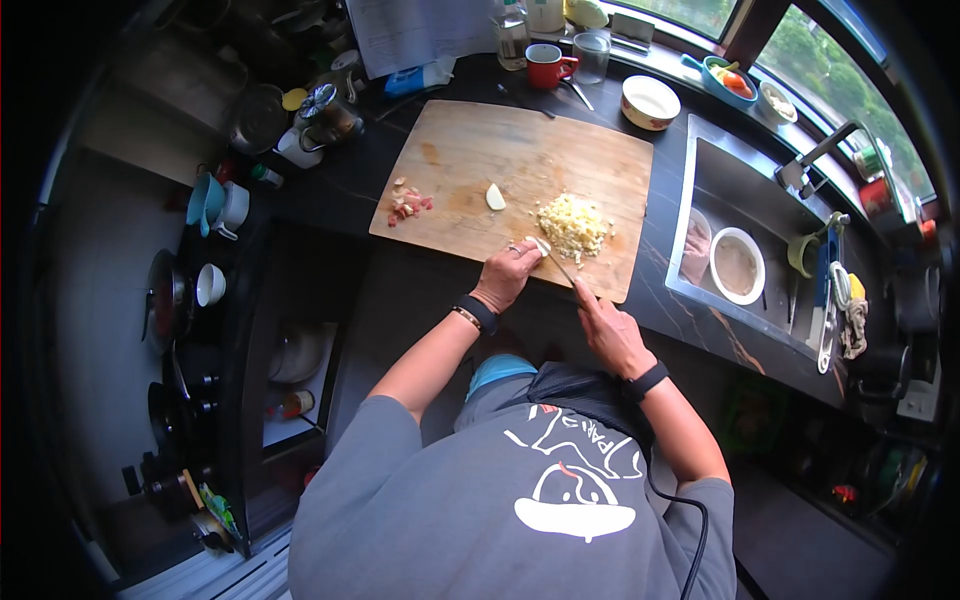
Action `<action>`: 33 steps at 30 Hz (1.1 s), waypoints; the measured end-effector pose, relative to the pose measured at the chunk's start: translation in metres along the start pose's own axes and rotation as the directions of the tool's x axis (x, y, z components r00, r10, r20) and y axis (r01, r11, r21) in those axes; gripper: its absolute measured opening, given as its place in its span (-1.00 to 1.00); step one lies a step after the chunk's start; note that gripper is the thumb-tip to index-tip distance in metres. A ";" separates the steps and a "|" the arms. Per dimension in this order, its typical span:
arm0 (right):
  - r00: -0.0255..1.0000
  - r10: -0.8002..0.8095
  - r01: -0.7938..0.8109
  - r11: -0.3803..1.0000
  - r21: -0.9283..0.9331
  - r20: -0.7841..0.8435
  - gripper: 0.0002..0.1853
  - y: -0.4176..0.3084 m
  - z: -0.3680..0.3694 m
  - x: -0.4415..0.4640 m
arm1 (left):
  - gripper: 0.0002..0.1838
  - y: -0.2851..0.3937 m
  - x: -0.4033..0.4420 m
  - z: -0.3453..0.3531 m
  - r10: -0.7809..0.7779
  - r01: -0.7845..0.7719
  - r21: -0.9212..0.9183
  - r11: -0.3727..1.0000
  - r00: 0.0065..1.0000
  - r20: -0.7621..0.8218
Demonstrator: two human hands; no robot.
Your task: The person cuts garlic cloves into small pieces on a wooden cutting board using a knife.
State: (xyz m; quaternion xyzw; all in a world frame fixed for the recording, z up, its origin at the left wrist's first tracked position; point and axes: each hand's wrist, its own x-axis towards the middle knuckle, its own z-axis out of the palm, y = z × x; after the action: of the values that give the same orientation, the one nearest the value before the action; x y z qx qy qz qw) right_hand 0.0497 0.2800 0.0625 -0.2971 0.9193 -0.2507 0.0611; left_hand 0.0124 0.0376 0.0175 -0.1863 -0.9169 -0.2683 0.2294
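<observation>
My left hand (506,275), fingers bent and pinched together, holds a small white piece of food (540,246) at the front of the wooden cutting board (465,140). In my right hand (608,328) is a knife (560,267), its blade angled toward that piece and close to the left fingertips. Just beyond the blade lies a heap of finely chopped pale yellow and white food (572,224). A larger white wedge (495,196) sits alone near the board's middle. Reddish chopped pieces (408,204) rest at the left edge. I cannot tell what the white food is.
Right of the board is a sink (690,190) holding a white bowl (737,266). A patterned bowl (650,104) stands behind the board's right corner. Along the back are a red mug (548,67) and a glass jar (591,58). A metal pot (331,115) stands at the left.
</observation>
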 end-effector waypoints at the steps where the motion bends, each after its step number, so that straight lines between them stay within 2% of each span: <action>1: 1.000 0.003 -0.003 1.000 -0.015 0.005 -0.42 -0.001 0.003 0.005 | -0.86 0.000 0.000 0.000 -0.002 0.002 0.001 1.000 1.000 -0.001; 5: 0.997 0.047 -0.044 0.998 -0.041 0.067 -0.38 -0.006 0.013 0.017 | -0.84 0.000 -0.001 0.002 -0.013 0.013 0.008 1.000 1.000 -0.002; 7: 0.998 -0.015 0.010 0.996 -0.083 -0.054 -0.44 -0.005 0.022 0.023 | -0.84 0.000 -0.001 0.002 -0.017 0.017 0.011 1.000 1.000 -0.003; 11: 0.999 0.027 -0.031 0.987 -0.155 -0.028 -0.43 -0.007 0.033 0.031 | -0.83 0.002 -0.001 0.001 -0.024 0.024 0.019 1.000 1.000 0.001; 13: 0.998 0.061 -0.054 0.986 -0.160 0.036 -0.38 -0.006 0.031 0.029 | -0.83 0.003 -0.001 0.000 -0.023 0.023 0.023 0.999 1.000 0.001; 16: 0.999 -0.006 0.002 0.992 -0.125 -0.031 -0.39 0.002 0.025 0.012 | -0.84 0.004 -0.002 -0.001 -0.039 0.038 0.029 0.999 0.999 0.021; 21: 1.000 -0.010 0.010 0.995 -0.096 0.000 -0.38 0.012 0.001 -0.037 | -0.82 -0.001 -0.006 0.002 -0.010 0.010 -0.005 1.000 1.000 -0.016; 23: 0.994 0.037 -0.029 0.996 -0.080 0.106 -0.34 0.013 -0.014 -0.054 | -0.79 -0.003 -0.007 0.000 0.008 -0.008 0.030 1.000 1.000 -0.014; 24: 0.992 0.027 -0.026 1.000 -0.013 0.120 -0.34 0.013 -0.021 -0.057 | -0.77 -0.003 -0.006 -0.001 0.024 -0.023 0.066 0.998 1.000 -0.006; 29: 0.999 -0.004 0.002 0.998 0.058 0.034 -0.37 0.006 -0.029 -0.036 | -0.73 -0.006 -0.009 0.000 0.038 -0.038 0.031 0.999 0.999 -0.005; 33: 0.996 0.037 -0.037 0.999 0.007 0.077 -0.39 -0.007 -0.009 -0.005 | -0.71 -0.011 -0.008 0.002 0.065 -0.064 0.026 0.998 0.998 -0.027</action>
State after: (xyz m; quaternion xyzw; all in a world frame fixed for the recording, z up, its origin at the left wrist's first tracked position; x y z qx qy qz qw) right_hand 0.0552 0.2816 0.0741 -0.2893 0.9206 -0.2416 0.1021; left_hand 0.0133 0.0287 0.0077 -0.2092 -0.9104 -0.2519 0.2530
